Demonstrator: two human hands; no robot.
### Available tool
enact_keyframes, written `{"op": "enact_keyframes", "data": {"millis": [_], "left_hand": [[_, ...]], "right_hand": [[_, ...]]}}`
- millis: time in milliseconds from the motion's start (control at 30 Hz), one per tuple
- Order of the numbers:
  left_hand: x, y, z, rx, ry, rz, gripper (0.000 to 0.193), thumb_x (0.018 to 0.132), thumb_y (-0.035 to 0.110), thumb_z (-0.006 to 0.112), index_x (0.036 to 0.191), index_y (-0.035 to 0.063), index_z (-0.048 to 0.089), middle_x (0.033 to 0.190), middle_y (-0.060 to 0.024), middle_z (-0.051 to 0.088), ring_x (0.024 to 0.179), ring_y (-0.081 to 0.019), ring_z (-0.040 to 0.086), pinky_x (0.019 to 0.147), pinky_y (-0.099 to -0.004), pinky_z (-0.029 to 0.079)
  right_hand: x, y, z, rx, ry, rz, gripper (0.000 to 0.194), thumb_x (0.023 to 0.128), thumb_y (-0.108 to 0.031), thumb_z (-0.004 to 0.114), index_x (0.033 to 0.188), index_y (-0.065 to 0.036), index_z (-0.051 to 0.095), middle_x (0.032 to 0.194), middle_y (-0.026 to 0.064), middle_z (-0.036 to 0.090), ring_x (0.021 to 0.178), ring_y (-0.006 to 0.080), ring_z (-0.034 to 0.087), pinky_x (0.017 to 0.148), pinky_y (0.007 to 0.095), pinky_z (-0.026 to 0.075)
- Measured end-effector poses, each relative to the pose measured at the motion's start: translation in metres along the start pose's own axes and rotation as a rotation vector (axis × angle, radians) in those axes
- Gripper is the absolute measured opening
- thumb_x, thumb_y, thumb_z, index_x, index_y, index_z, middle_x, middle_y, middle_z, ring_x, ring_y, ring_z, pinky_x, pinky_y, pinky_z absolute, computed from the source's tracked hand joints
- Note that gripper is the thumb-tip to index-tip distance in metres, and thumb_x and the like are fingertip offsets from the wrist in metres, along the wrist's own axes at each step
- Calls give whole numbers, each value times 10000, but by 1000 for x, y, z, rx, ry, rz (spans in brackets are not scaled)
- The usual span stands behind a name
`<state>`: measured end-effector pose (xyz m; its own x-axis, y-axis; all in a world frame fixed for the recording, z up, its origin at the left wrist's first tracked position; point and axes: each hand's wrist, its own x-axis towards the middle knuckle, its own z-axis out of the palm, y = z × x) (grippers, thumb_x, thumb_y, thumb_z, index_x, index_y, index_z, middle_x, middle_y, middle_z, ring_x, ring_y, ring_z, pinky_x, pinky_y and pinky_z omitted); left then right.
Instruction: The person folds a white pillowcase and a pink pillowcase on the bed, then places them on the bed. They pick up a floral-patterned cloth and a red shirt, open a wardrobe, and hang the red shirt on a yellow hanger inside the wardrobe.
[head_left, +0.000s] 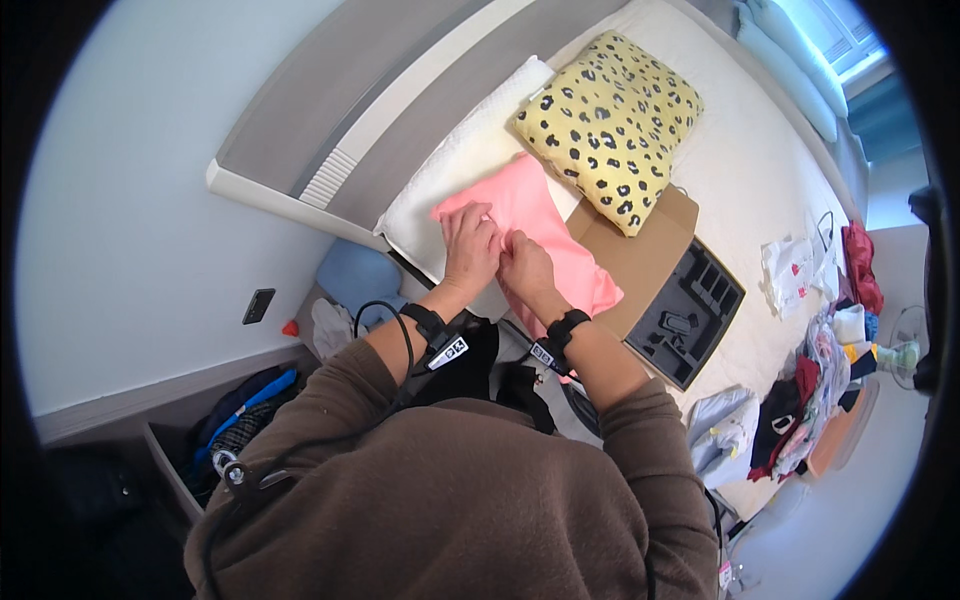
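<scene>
A pink piece of fabric that looks like a pillowcase lies across the near edge of the bed, one end hanging down over the side. My left hand grips its edge, with the fingers bent over the cloth. Close beside it, my right hand is closed on the same fabric, the two hands almost touching. What lies between the fingertips is hidden. Beneath the pink cloth is a white pillow. A yellow pillow with black leopard spots rests just beyond it.
An open cardboard box with a dark foam insert sits right of the cloth. Piled clothes and a plastic bag lie farther right. The padded headboard and a drawer of clothes are at left.
</scene>
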<state>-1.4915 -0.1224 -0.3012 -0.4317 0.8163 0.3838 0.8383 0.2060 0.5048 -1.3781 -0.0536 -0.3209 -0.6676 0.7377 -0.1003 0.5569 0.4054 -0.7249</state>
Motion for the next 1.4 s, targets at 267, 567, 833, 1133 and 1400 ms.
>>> {"op": "enact_keyframes", "data": {"millis": [267,567,833,1133,1400], "left_hand": [[22,-9,-12,84,100,-126,46,742,104,693,739,91,649,1245,-15,615,1216,-312,480,1084,-511,266],[52,-63,-14,93,28,-378,44,786,150,683,770,111,668,1289,-12,609,1268,-319,474,1122,-545,238],[65,-112,-16,-266,-645,-836,656,913,466,679,1331,-23,549,1348,-250,567,1254,-276,567,1053,-404,435],[6,-64,12,-793,-897,-884,500,870,99,737,1318,-39,564,1205,-108,657,1049,-177,645,910,-317,530],[135,24,-147,-190,-448,572,338,724,-7,654,1032,106,736,1080,-44,707,933,-285,628,856,-382,469]], "right_hand": [[8,-16,-3,36,-78,19,185,831,-157,650,942,-38,563,874,228,670,858,417,657,766,514,517],[-6,-9,2,-3,-177,49,193,821,-173,677,896,-28,573,870,214,666,872,416,646,769,498,508],[-25,17,-3,219,-249,-38,175,840,-162,673,893,-17,589,864,188,654,871,381,646,766,443,518],[-97,140,-26,564,-324,819,490,972,-474,564,1008,10,629,911,115,669,825,216,659,738,353,553],[-92,130,-79,1302,-134,749,653,1024,-603,345,1276,-27,525,1097,118,668,945,233,683,819,380,584]]}}
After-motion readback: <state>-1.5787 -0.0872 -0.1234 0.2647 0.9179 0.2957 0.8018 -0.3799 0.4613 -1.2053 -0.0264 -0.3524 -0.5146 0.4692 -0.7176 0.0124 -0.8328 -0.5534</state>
